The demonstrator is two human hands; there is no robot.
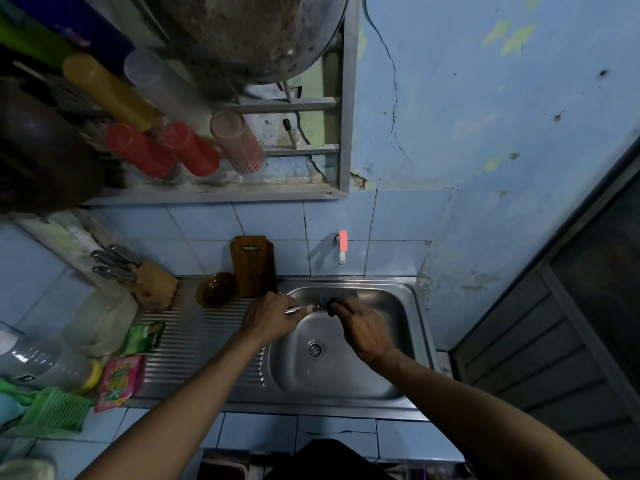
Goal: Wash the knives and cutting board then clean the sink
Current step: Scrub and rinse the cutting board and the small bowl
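Both hands work a knife over the steel sink.

The knife is slim and metallic, its handle end pinched in the curled fingers of the left hand, lying level above the basin's far side; its blade runs into a dark pad or cloth that the right hand grips with bent fingers, though what the pad is made of is too dim to tell. The wooden cutting board stands upright against the blue tiles behind the ribbed drainboard, beside an amber glass bowl. A wooden knife block holds steel-handled knives at the left.
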